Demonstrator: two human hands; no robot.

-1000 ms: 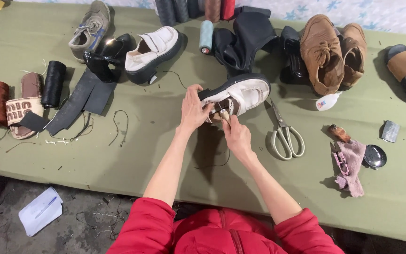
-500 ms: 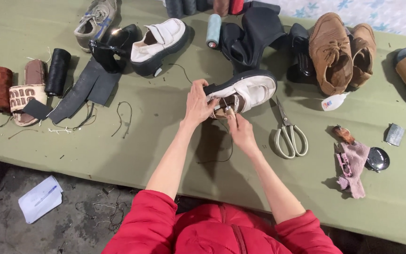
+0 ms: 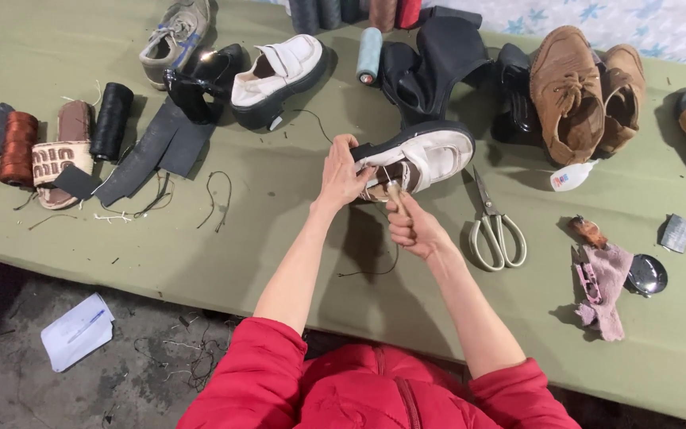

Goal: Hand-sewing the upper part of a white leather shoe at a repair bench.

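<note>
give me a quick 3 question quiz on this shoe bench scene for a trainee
1. True or false: the left hand grips the heel end of the white shoe.
2. Multiple choice: what lies on the table just right of the right hand? A) a hammer B) scissors C) a brush
3. Fill in: the right hand holds a thin wooden-handled ____ at the shoe's opening.

Key
1. True: the left hand's fingers wrap the shoe's black-soled heel end.
2. B: the scissors lie shut, white handles toward the person.
3. Tool: its tip is too small to tell more.
</note>
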